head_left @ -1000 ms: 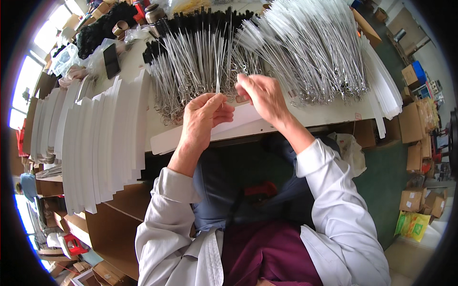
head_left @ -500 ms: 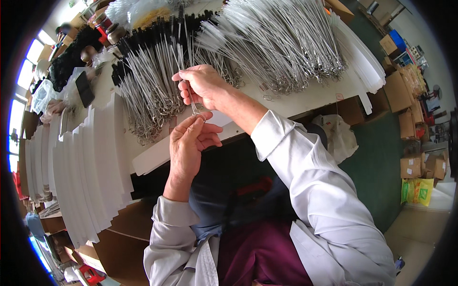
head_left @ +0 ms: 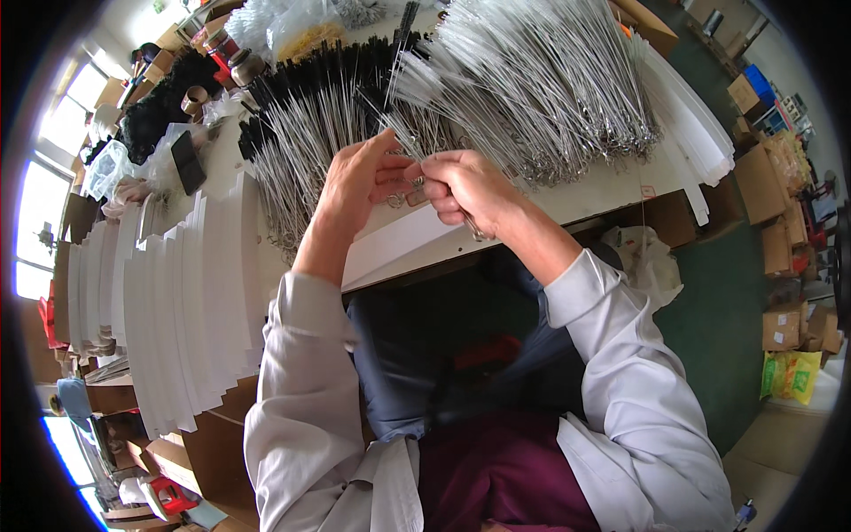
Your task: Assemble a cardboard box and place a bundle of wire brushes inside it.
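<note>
We locate the thin wire brushes (head_left: 404, 133) in front of the body, above the near edge of the table (head_left: 390, 248), with their stems slanting up and to the left from the fingers. We judge each brush to be very light, with a slender, springy metal stem that may bend under a sideways load, and a soft bristle end that could crush. Smooth wire is likely to slip or roll between the fingers, so we recommend taking hold of the stem close to its loop, clear of the bristles. The right hand (head_left: 468, 188) is curled narrowly, thumb against forefinger, around the stem end, and a wire loop (head_left: 480, 233) projects below its fingers. How many stems it holds, we cannot tell. The left hand (head_left: 356, 177) is loosely bent, its fingertips beside those of the right hand and close to the stems; we cannot tell whether they pinch any wire. Beyond the hands we note a row of black-bristled brushes (head_left: 306, 115) and, to its right, a pile of white-bristled brushes (head_left: 541, 80).
</note>
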`<state>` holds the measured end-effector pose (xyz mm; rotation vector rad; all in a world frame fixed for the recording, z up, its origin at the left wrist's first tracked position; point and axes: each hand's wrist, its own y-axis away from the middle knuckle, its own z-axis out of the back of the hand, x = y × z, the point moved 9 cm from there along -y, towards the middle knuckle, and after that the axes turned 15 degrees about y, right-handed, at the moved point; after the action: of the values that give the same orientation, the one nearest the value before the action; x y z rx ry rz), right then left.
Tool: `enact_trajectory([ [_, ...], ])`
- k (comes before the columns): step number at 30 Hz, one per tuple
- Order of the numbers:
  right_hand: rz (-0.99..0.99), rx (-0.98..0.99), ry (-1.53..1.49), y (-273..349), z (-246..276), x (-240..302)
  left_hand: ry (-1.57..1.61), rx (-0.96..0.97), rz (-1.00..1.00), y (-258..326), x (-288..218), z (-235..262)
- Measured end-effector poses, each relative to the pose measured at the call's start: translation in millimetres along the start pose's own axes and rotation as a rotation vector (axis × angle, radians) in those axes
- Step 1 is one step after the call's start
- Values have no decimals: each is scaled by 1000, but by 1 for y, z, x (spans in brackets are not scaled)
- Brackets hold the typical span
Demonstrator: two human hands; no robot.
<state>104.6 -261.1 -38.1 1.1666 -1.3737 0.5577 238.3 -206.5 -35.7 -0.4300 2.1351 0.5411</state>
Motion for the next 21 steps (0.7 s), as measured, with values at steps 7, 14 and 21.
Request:
enact_trajectory([
  [7,-40,44,22,42,6,-21,-2,-73,-112,-47,-27,13],
  [14,204,-162,141,119,56,-15,-343,-67,-226,-21,-26,-14],
  [21,313,-561,267,176,120,-21,-1183,271,-472,12,54,-118],
])
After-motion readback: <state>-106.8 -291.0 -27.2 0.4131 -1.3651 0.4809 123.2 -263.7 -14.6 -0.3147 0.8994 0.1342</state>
